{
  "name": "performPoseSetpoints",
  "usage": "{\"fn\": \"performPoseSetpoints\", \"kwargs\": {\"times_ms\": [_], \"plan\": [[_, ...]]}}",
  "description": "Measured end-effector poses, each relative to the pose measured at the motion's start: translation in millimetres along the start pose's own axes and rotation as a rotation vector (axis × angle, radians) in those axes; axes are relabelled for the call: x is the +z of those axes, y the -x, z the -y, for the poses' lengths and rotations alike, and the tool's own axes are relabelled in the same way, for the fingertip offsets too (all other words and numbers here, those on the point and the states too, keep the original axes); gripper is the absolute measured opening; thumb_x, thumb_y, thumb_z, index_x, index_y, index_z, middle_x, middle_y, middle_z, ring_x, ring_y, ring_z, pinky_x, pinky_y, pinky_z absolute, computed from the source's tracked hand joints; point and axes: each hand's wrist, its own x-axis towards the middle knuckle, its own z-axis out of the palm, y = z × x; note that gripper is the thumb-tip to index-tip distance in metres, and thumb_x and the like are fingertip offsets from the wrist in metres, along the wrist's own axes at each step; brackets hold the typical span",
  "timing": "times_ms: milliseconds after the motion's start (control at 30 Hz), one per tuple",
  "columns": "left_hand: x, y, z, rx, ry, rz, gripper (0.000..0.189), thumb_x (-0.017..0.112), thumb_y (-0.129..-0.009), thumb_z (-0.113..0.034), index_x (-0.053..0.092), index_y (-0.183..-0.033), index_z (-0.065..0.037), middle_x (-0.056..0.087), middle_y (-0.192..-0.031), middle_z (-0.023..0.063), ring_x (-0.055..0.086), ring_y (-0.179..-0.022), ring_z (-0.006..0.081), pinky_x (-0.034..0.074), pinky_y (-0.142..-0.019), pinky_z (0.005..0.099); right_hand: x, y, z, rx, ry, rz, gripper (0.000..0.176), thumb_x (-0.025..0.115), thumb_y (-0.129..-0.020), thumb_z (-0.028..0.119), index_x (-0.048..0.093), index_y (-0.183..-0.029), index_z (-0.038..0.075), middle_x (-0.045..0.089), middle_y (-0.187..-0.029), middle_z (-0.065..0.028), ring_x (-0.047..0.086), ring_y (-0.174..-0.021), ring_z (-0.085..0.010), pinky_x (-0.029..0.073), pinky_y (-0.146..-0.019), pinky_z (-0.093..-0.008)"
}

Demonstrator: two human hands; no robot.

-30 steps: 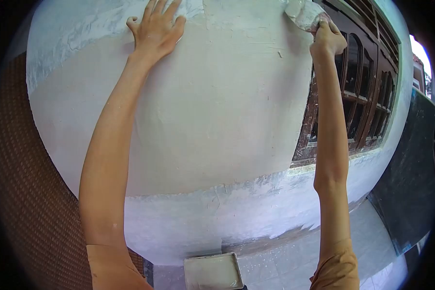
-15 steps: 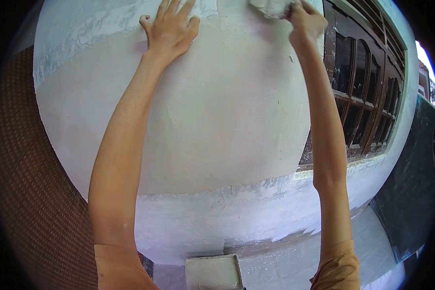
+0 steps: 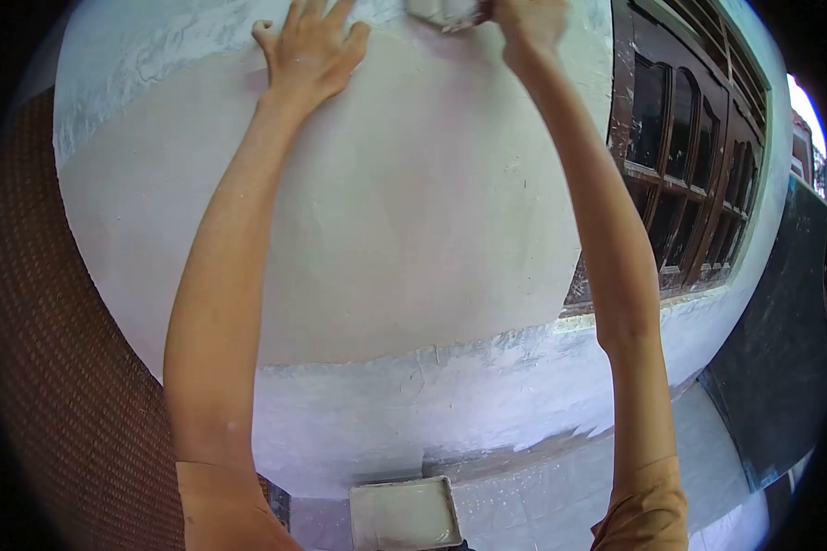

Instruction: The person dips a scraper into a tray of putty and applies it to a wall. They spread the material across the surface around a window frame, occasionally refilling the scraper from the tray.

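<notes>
Grips a putty knife (image 3: 443,11) in the closed right hand (image 3: 526,20), blade caked in pale grey plaster and pressed to the wall (image 3: 413,211) at its top edge. Presses the left hand (image 3: 311,53) flat there, fingers spread, holding nothing, just beside the blade. Dark wooden window (image 3: 680,165) at the wall's right edge; tray (image 3: 404,516) below its bottom edge.

A house exterior under renovation: half-plastered wall (image 3: 413,211), dark wooden window frames (image 3: 680,165), tiled floor (image 3: 542,500).
</notes>
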Motion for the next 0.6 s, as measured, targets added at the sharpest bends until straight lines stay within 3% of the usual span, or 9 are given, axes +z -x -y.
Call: {"fn": "performPoseSetpoints", "kwargs": {"times_ms": [100,233,300,367,433,500,567,600], "plan": [[-6,0,0,-0.01,-0.031,0.028,0.067,0.052,-0.097,-0.032,0.032,-0.16,-0.02,0.023,-0.169,0.0056,0.019,-0.156,0.0292,0.015,-0.117,0.0731,-12,-3,-8,-0.056,0.045,0.021,0.025,0.071,-0.093,0.009,0.075,-0.114,-0.004,0.07,-0.072,-0.0055,0.059,-0.059,-0.01,0.045,-0.048,-0.0294],[15,-7,8,0.01,-0.088,-0.02,0.067,0.052,-0.097,-0.032,0.032,-0.16,-0.021,0.023,-0.169,0.0053,0.021,-0.155,0.029,0.016,-0.116,0.0747,-77,-31,-12,-0.064,0.043,-0.242,0.017,0.068,-0.095,0.006,0.076,-0.105,-0.005,0.065,-0.068,-0.0038,0.055,-0.051,-0.0099,0.043,-0.042,-0.0288],[10,-4,4,0.01,-0.043,-0.03,0.065,0.051,-0.098,-0.032,0.033,-0.16,-0.022,0.023,-0.169,0.0046,0.022,-0.155,0.0287,0.015,-0.116,0.0758,-75,-24,-11,-0.11,-0.039,-0.216,0.014,0.066,-0.096,0.005,0.077,-0.1,-0.004,0.065,-0.066,-0.0038,0.056,-0.053,-0.0107,0.044,-0.043,-0.029],[3,-3,3,-0.001,-0.04,-0.008,0.064,0.05,-0.098,-0.032,0.033,-0.159,-0.022,0.023,-0.169,0.0042,0.021,-0.155,0.0285,0.015,-0.116,0.0757,-48,2,-2,0.059,-0.076,-0.073,0.016,0.067,-0.095,0.005,0.076,-0.104,-0.005,0.069,-0.07,-0.0064,0.058,-0.056,-0.0108,0.045,-0.045,-0.0293],[3,-2,2,-0.012,-0.037,0.015,0.064,0.049,-0.099,-0.032,0.033,-0.159,-0.022,0.023,-0.169,0.0039,0.02,-0.155,0.0283,0.014,-0.116,0.0757,-20,15,-22,-0.153,0.066,-0.008,0.02,0.068,-0.094,0.005,0.076,-0.109,-0.005,0.073,-0.077,-0.0097,0.061,-0.061,-0.0109,0.046,-0.048,-0.0293],[2,-3,4,-0.006,-0.023,0.009,0.062,0.047,-0.1,-0.031,0.034,-0.159,-0.022,0.022,-0.169,0.0035,0.02,-0.155,0.0283,0.013,-0.116,0.0758,-29,17,-22,-0.124,0.053,-0.004,0.023,0.071,-0.092,0.006,0.075,-0.112,-0.006,0.075,-0.081,-0.0106,0.062,-0.063,-0.011,0.046,-0.05,-0.0293],[6,-5,5,-0.002,-0.046,-0.004,0.061,0.047,-0.1,-0.03,0.034,-0.159,-0.022,0.022,-0.169,0.0034,0.021,-0.155,0.0285,0.014,-0.116,0.0759,-60,1,-19,0.032,0.041,-0.036,0.021,0.069,-0.093,0.005,0.075,-0.111,-0.006,0.075,-0.082,-0.0108,0.064,-0.063,-0.0113,0.049,-0.05,-0.0281],[9,-5,5,0.001,-0.062,-0.011,0.061,0.046,-0.1,-0.03,0.034,-0.159,-0.022,0.023,-0.169,0.0033,0.021,-0.155,0.0287,0.014,-0.116,0.076,-73,1,-3,0.026,0.141,-0.149,0.021,0.066,-0.095,0.004,0.075,-0.112,-0.005,0.074,-0.082,-0.0108,0.064,-0.062,-0.0115,0.05,-0.05,-0.027]]}}
